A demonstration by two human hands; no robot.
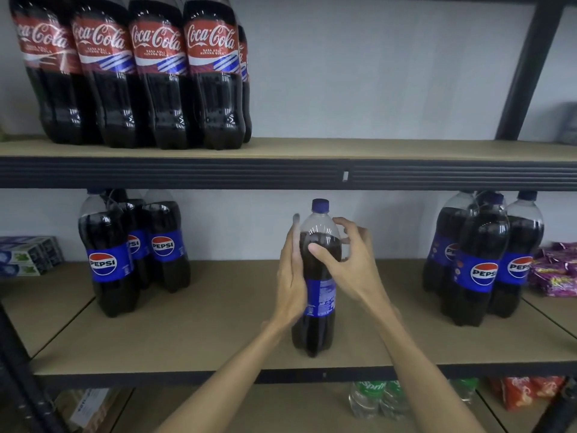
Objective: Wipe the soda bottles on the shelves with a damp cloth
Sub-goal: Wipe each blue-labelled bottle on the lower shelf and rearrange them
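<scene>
Two bare forearms [421, 354] reach in from the lower edge and end at a single Pepsi bottle [321, 295]. The bottle stands upright on the middle shelf [218, 332], near its front edge and between the two grips. The left grip [292, 270] is released: its fingers lie straight and flat along the bottle's left side. The right grip [346, 254] grasps the bottle's shoulder, with the thumb on the dark front and the fingers curled round the far side (their tips are a little blurred). The bottle's blue cap [320, 205] rises just above both grips. Above them runs the upper shelf [374, 148], and up and to the left of the left grip a row of Coca-Cola bottles [156, 73] stands packed side by side on it. Well to the right of the right grip is a cluster of Pepsi bottles [480, 270], and another Pepsi cluster [106, 264] stands well to the left of the left grip, both on the middle shelf. Beyond the right cluster lie purple packets [555, 270]. Past the left cluster sit stacked boxes [28, 254]. Below the right grip, on the shelf underneath, are clear green-labelled bottles [374, 398] and red packets [527, 392].
</scene>
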